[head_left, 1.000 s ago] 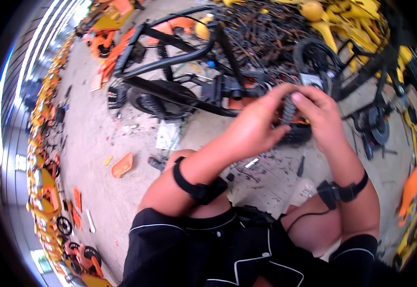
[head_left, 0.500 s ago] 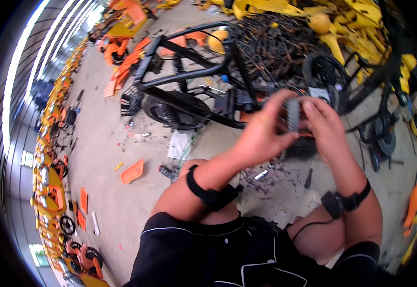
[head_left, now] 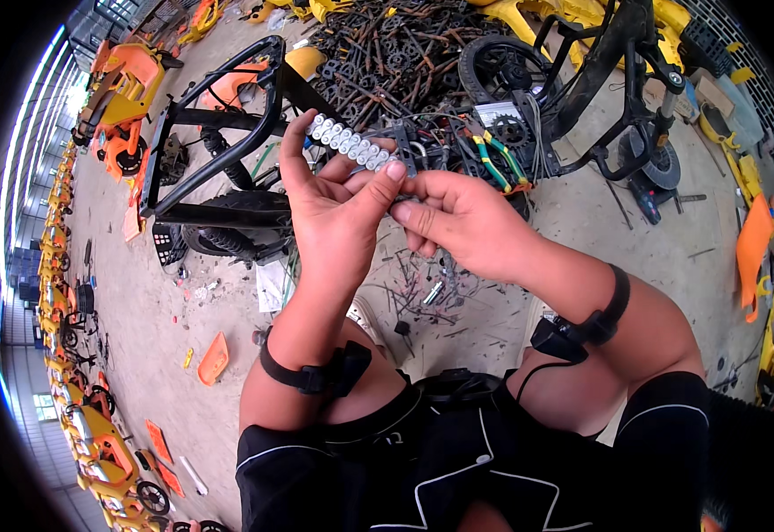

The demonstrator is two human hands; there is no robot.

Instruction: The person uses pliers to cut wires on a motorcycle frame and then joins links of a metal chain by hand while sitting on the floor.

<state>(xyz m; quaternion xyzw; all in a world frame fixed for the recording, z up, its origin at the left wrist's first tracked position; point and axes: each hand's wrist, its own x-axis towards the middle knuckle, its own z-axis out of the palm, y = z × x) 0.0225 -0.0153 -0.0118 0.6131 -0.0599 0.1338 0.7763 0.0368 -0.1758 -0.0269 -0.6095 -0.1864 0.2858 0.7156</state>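
Note:
A silver drive chain (head_left: 348, 142), its links showing as rows of round pins, lies folded in my left hand (head_left: 338, 199), with fingers behind it and thumb at its right end. At that same end, my right hand (head_left: 462, 217) pinches with thumb and forefinger, and the fingertips of both hands meet there. What sits between the right fingertips is mostly hidden. Both hands are raised in front of a black vehicle frame (head_left: 218, 213). Just beyond the right hand are pliers with green and yellow handles (head_left: 498, 160) and a dark sprocket (head_left: 511, 131).
A heap of rusty metal parts (head_left: 396, 62) rises behind the frame. To the right stands a black fork assembly (head_left: 595, 97) with a wheel (head_left: 657, 160). Small scraps and a silver socket (head_left: 433, 293) lie on the floor. An orange plastic piece (head_left: 214, 359) rests at left.
Both hands have moved left in the picture, and the view has shifted. The chain has turned from upright and edge-on to slanted, its side facing me. My right hand has come to its end.

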